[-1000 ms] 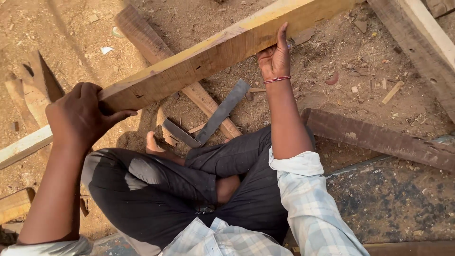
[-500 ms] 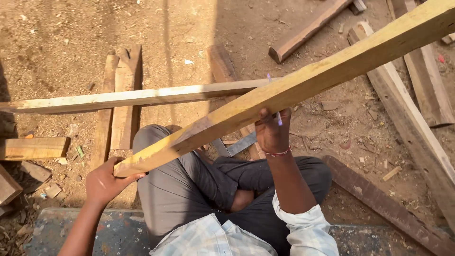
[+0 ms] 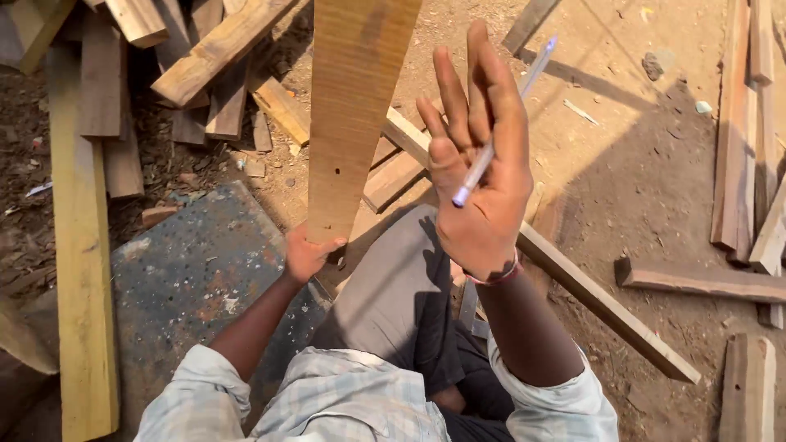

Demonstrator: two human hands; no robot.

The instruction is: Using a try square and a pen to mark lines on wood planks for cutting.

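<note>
Head view, looking down on a seated person in a pale checked shirt and dark trousers. At centre, the left hand (image 3: pixel 307 254) is closed around the lower end of a broad wooden plank (image 3: pixel 356 115), fingers wrapped under its bottom edge; the plank stands nearly upright and runs out of the top of the frame, its flat face toward the camera and marked by a small dark hole near the lower end. Right of centre, the right hand (image 3: pixel 479 164) is raised with the palm facing the camera and the fingers stretched almost straight; a slim white pen (image 3: pixel 499 127) lies slantwise across the palm and passes between the fingers, its tip pointing down and left. The pen is held only loosely, the hand being largely open. A reddish band circles the right wrist. The right hand is near the plank's right edge; whether it touches cannot be told. In the lower left, a dark perforated metal sheet (image 3: pixel 196 270) lies on the ground beside a long yellowish board (image 3: pixel 78 245). Stacked timber offcuts (image 3: pixel 196 65) fill the upper left, and further planks (image 3: pixel 753 139) lie along the right edge on sandy soil.
</note>
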